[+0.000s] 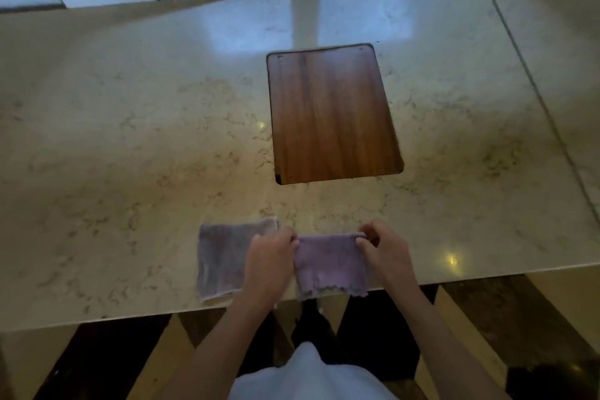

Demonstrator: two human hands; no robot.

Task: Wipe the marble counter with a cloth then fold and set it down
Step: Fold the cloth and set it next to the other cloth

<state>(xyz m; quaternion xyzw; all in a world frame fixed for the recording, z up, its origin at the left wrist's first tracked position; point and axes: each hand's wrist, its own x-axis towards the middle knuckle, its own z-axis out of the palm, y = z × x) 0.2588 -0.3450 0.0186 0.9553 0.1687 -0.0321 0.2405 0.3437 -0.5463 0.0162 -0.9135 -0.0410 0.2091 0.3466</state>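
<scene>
Marble table (130, 140) with inset wooden board (334, 114): nearer than the board, left hand (271, 256) and right hand (384, 250) pinch the far corners of the purple cloth (329, 265), seemingly light, limp, best gripped at corners.

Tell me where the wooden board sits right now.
In the head view the wooden board lies flat on the marble counter, centre-right, beyond both hands and the purple cloth.

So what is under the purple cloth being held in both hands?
The purple cloth lies on the marble counter, its near edge overhanging the counter's front edge. Whatever sits directly beneath it is covered. Left hand and right hand pinch its far corners.
</scene>
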